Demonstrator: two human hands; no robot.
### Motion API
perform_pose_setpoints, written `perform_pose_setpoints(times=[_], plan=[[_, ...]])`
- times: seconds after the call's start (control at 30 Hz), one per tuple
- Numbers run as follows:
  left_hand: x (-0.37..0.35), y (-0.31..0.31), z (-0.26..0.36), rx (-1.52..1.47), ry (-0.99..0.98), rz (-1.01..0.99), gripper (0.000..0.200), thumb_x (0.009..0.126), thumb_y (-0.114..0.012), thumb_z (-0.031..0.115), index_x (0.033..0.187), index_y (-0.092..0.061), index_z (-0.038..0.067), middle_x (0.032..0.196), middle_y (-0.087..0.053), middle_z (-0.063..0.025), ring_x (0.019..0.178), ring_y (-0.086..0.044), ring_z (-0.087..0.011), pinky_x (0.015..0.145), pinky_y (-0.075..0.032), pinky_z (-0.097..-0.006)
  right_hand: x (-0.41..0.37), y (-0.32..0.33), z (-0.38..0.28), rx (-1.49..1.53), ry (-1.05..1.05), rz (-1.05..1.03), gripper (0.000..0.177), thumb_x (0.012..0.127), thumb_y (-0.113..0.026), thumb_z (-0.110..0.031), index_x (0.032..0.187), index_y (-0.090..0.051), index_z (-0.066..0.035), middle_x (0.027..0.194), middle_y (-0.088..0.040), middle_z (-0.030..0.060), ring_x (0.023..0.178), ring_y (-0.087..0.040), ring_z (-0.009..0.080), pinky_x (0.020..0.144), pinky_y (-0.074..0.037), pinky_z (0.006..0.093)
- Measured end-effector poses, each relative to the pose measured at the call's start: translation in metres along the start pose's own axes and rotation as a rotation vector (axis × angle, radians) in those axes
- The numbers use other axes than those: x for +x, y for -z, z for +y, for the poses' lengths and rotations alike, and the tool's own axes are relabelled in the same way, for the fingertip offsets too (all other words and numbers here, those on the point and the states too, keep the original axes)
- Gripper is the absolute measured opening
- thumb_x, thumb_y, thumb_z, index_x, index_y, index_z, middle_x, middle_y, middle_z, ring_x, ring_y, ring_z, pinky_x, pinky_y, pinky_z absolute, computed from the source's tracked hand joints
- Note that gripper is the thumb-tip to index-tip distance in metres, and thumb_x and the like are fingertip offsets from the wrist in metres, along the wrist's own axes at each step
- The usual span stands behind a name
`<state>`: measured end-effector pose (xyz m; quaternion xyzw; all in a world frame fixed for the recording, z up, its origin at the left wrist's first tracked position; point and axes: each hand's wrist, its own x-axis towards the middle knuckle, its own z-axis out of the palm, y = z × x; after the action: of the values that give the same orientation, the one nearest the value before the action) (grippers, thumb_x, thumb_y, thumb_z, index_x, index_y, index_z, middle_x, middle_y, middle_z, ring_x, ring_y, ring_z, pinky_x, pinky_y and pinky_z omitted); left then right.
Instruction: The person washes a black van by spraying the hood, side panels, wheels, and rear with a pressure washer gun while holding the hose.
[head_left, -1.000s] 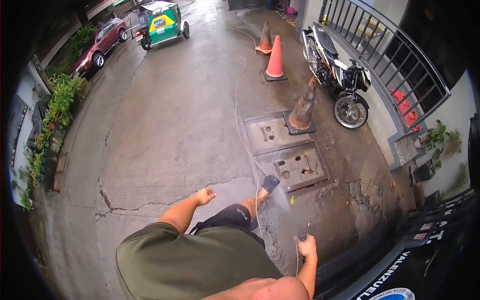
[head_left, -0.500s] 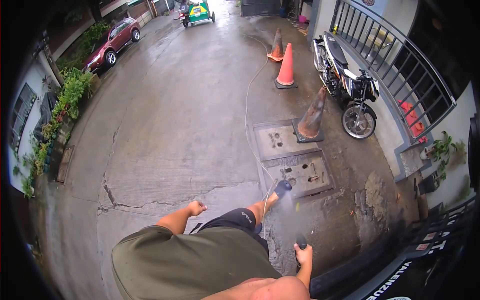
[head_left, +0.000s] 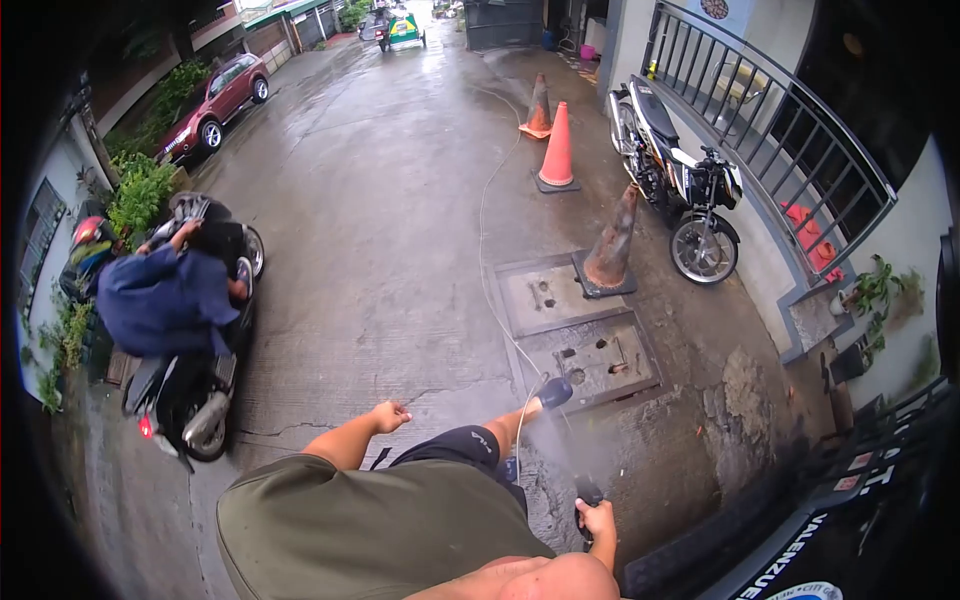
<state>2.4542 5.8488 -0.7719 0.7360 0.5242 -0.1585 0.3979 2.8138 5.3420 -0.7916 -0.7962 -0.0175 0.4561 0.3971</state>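
Note:
My right hand point(head_left: 598, 520) is wrapped around the grip of a black spray gun point(head_left: 588, 490), low at the right of my body. A fan of misty water point(head_left: 556, 440) comes from its tip, towards my shoe point(head_left: 554, 392) and the wet concrete. My left hand point(head_left: 391, 416) hangs out ahead of my body with its fingers curled in, and nothing shows in it. A thin pale hose point(head_left: 484, 220) runs along the ground from far up the lane, past my leg.
A rider in a dark blue jacket point(head_left: 165, 300) on a black scooter point(head_left: 215, 390) is close at the left. Three traffic cones, the nearest one grimy point(head_left: 612, 245), stand before a parked motorcycle point(head_left: 680, 160). Concrete covers with holes point(head_left: 590, 360) lie ahead. A black vehicle point(head_left: 780, 560) flanks my right.
The rider and scooter have come into view at the left. The green three-wheeler looks farther off. My right hand still sprays, and my view has shifted slightly.

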Motion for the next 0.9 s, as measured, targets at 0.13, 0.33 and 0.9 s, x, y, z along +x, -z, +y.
perform_pose_setpoints(times=[0.13, 0.33, 0.9], plan=[[0.007, -0.008, -0.023, 0.145, 0.060, -0.085, 0.051, 0.091, -0.076, 0.050, 0.116, -0.078, 0.006, 0.118, -0.077, -0.0197, 0.113, -0.072, -0.0317, 0.099, -0.056, -0.0428, -0.011, 0.004, 0.006, 0.067, -0.164, -0.092, 0.031, 0.089, -0.083, -0.023, 0.076, -0.068, 0.000, 0.061, -0.064, 0.0071, 0.053, -0.062, 0.0185, 0.050, -0.047, 0.0378], [0.074, 0.006, 0.008, 0.229, -0.045, -0.260, 0.043, 0.093, -0.078, 0.041, 0.108, -0.078, 0.001, 0.089, -0.077, -0.0109, 0.074, -0.072, -0.0210, 0.073, -0.059, -0.0388, -0.061, -0.047, 0.072, -0.044, -0.402, 0.043, 0.053, 0.088, -0.080, -0.048, 0.070, -0.070, 0.001, 0.064, -0.068, 0.0133, 0.056, -0.065, 0.0223, 0.057, -0.051, 0.0427], [0.272, -0.078, 0.349, 0.242, -0.434, -0.519, 0.030, 0.104, -0.062, 0.042, 0.112, -0.064, 0.013, 0.087, -0.066, 0.0002, 0.070, -0.062, -0.0153, 0.052, -0.041, -0.0310, -0.210, -0.109, 0.022, 0.218, -0.517, 0.662, 0.053, 0.082, -0.078, -0.046, 0.090, -0.074, 0.006, 0.075, -0.070, 0.0209, 0.072, -0.070, 0.0328, 0.068, -0.054, 0.0469]])
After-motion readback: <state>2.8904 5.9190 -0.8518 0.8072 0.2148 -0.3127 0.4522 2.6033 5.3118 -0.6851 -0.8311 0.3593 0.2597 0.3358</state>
